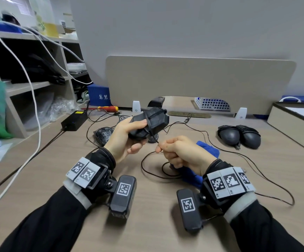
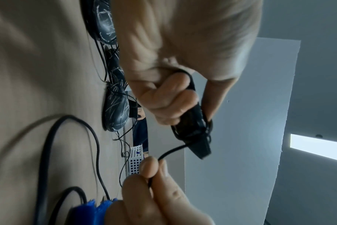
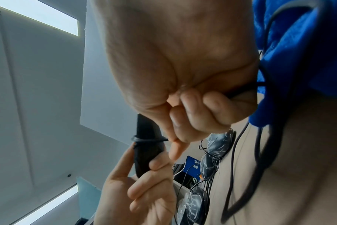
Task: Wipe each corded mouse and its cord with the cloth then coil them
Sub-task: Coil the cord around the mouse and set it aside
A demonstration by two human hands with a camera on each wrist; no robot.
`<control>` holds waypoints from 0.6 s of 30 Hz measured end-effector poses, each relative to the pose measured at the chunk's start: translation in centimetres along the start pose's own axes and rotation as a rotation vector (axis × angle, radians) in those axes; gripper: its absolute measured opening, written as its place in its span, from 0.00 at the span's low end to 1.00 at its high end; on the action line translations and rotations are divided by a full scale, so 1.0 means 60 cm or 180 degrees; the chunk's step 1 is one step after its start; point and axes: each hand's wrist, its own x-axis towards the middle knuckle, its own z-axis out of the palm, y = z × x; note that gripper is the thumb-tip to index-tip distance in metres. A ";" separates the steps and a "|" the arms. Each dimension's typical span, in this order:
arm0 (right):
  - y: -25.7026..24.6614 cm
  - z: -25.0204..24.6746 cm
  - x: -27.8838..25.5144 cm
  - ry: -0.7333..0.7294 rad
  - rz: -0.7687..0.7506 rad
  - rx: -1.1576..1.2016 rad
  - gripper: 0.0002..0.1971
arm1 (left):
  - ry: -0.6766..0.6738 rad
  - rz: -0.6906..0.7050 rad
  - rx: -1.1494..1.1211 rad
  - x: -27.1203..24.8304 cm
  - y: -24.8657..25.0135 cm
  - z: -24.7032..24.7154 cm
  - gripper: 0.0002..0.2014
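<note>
Your left hand (image 1: 127, 138) grips a black corded mouse (image 1: 150, 122) above the worktop (image 1: 74, 160), fingers curled round its body, with a few turns of its cord (image 1: 152, 132) already wrapped across it. Your right hand (image 1: 181, 151), just beside the mouse, is closed with thumb and forefinger pinching that cord, which trails off in loose loops on the worktop. The blue cloth (image 1: 208, 150) lies on the worktop under your right hand. Two coiled mice (image 1: 238, 136) sit well right of the held mouse; scribbled-on mice (image 1: 103, 134) lie left of it.
</note>
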 end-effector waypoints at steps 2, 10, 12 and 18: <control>-0.003 -0.008 -0.002 -0.0102 0.0084 0.0251 0.13 | -0.0291 0.0188 -0.0011 -0.005 0.002 0.005 0.14; -0.007 -0.018 -0.007 -0.0176 -0.0027 0.0308 0.12 | -0.0886 0.0122 0.0049 -0.021 0.005 0.017 0.13; -0.005 -0.014 -0.004 -0.0085 -0.0079 0.0263 0.14 | -0.0855 0.0110 0.0102 -0.024 0.006 0.022 0.14; 0.002 -0.009 -0.002 0.0205 0.0000 0.0166 0.16 | -0.0868 0.0113 0.0114 -0.024 0.001 0.022 0.18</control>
